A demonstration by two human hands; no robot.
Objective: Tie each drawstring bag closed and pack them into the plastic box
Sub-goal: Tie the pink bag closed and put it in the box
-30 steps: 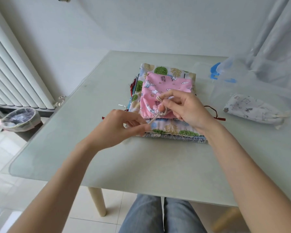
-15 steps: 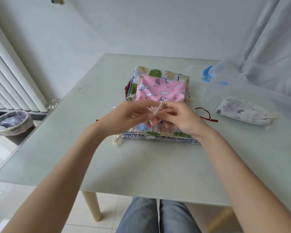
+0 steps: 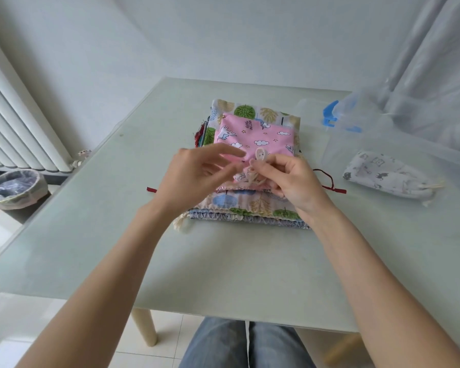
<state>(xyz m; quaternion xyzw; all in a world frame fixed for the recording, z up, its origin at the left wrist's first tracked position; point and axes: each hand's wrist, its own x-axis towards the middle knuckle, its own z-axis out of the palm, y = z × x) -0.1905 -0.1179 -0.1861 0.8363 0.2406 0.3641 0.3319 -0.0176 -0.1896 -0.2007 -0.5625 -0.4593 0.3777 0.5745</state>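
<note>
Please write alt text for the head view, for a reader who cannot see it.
Two hands work a cream cord on a pink bag atop a stack of bags: the right hand pinches it, the left hand is open. A tied white bag lies in the plastic box.

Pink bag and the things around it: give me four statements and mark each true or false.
1. The pink bag lies on top of a stack of bags. True.
2. The right hand pinches the pink bag's cord. True.
3. The white bag lies on the floor. False: it lies inside the clear plastic box.
4. The left hand grips a red cord. False: its fingers are spread; the red cord lies on the table.
</note>
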